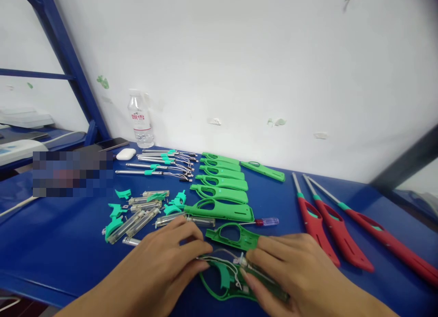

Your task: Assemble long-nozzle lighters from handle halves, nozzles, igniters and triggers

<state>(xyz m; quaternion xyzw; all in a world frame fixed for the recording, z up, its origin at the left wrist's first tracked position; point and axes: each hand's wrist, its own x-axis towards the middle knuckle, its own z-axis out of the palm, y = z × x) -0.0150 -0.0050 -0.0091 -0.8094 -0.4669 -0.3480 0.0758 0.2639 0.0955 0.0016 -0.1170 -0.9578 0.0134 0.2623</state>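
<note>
My left hand (176, 257) is closed, thumb and fingertips pinched on thin wires (222, 264). A metal rod (132, 241) shows beyond its knuckles; whether that hand touches it is hidden. My right hand (287, 262) grips a clear lighter fuel tank (268, 278) at an angle. Under both hands lies a green lighter shell half (208, 287), with a teal trigger (224, 276) in its loop and wires running along it. Just above the right fingers rests another green shell half (236, 235).
Several green shell halves (222, 210) are lined up behind, near a screwdriver (267, 221). Clear tanks (126, 226), teal triggers (116, 210) and wired rods (147, 172) lie left. Red lighters (333, 235) lie right. A water bottle (140, 121) stands against the white wall (239, 70).
</note>
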